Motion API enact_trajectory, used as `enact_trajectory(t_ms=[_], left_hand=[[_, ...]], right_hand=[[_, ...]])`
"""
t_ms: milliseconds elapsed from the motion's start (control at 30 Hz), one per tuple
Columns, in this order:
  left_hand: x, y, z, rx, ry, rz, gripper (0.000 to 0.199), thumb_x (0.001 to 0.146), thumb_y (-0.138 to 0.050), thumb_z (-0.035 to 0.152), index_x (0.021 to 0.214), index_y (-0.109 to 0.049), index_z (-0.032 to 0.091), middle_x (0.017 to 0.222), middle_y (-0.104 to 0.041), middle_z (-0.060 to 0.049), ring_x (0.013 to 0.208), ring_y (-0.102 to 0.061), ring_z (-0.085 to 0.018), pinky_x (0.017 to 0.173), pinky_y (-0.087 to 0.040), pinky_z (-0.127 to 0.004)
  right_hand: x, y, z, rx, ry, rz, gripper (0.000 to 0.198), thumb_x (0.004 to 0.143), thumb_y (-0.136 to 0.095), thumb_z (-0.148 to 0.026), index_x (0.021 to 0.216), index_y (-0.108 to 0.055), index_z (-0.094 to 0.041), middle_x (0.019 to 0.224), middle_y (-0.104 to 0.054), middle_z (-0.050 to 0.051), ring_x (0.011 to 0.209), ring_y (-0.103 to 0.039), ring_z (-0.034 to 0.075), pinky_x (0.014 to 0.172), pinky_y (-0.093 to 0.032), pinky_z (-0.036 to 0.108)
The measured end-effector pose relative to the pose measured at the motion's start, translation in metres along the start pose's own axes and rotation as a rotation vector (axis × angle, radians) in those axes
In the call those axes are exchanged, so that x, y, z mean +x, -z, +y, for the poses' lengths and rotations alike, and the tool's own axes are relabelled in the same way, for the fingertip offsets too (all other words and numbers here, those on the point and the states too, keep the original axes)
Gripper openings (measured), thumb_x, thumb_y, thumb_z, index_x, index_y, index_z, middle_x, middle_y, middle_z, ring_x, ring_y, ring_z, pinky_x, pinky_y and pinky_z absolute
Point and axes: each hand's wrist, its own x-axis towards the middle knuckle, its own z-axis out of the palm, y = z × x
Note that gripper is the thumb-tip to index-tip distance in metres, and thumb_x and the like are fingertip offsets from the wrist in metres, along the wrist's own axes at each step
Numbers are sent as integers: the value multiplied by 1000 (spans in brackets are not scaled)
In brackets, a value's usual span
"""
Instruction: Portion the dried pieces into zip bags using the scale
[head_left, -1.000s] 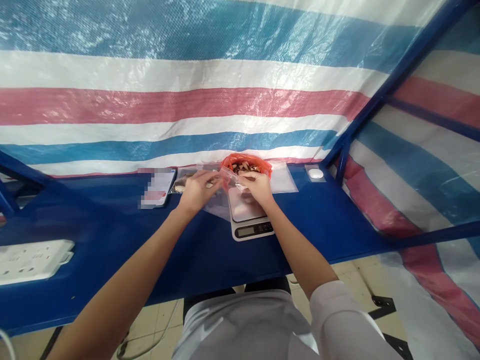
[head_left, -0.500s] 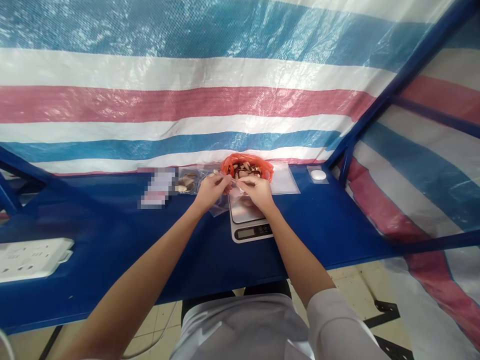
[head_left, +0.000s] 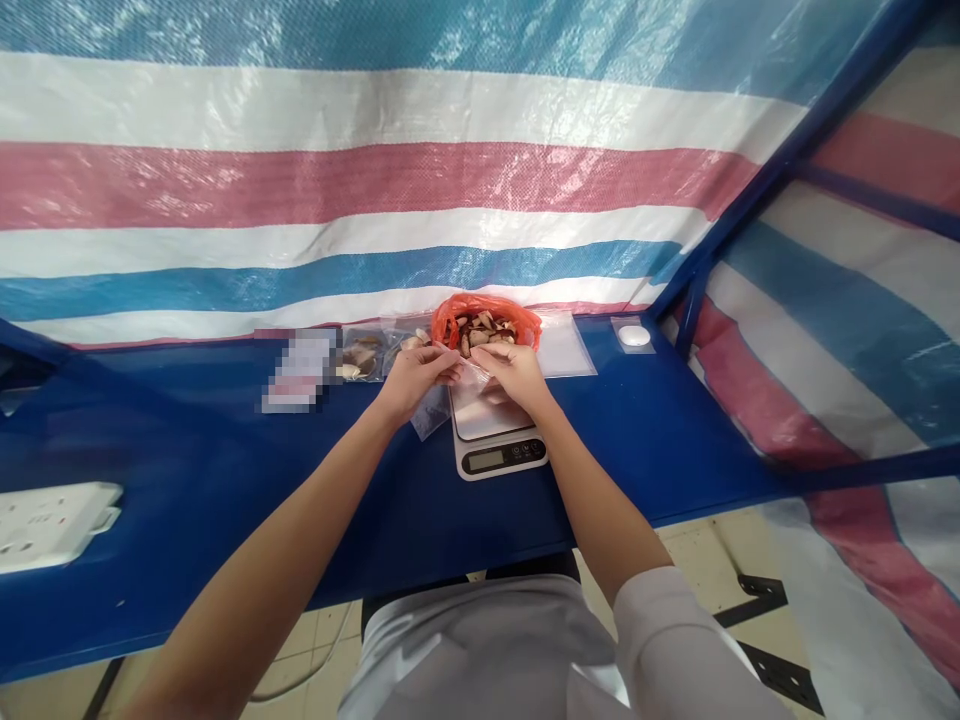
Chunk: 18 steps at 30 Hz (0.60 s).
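Observation:
My left hand (head_left: 420, 378) and my right hand (head_left: 514, 372) pinch the top edge of a clear plastic bag (head_left: 472, 377) between them, above the kitchen scale (head_left: 487, 418). Fingers of both hands are closed on the thin film. Just behind them sits a red plastic bag (head_left: 445, 318), its mouth spread wide. Dried brown-and-white slices (head_left: 487, 328), which look like mushroom pieces, fill it. My hands partly cover the scale's plate; its display faces me, and I cannot read it. What the clear bag contains is hard to make out.
Left of my hands lie clear bags with pale and brown pieces (head_left: 360, 358) and a blurred-out item (head_left: 300, 370). Flat clear bags (head_left: 566, 345) lie to the right, beyond them a small bag with a white round thing (head_left: 634, 336). A power strip (head_left: 56, 522) rests at the left.
The view has shifted slightly, so the table things sit a little higher and further left. My hands stay at the clear bag, with its film now showing more between them.

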Motion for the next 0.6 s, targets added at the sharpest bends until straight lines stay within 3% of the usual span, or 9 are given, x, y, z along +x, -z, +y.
enact_trajectory(t_ms=[233,433,600], left_hand=[[-5,-3,-1,14,-21,2,49,54,-91,57,71,-74,14,70,-70,-5,66,-63,-16,69,-53,-30],[-5,0,-3,40,-34,-24,50,56,-89,59,73,-75,14,71,-71,-5,68,-63,-17,70,-54,-31],[-4,3,-2,66,-36,-79,49,57,-90,58,75,-78,14,74,-72,-6,69,-63,-16,70,-54,-29]], right_hand=[[-1,1,-2,23,-23,-60,25,77,-77,-43,89,-83,-22,90,-80,3,94,-74,25,86,-60,36],[-5,2,-4,27,-101,-131,31,74,-79,-46,92,-83,-22,87,-79,2,68,-72,20,57,-62,32],[-4,4,-6,-28,-63,-100,20,74,-78,-39,83,-83,-22,74,-75,1,62,-69,18,56,-60,29]])
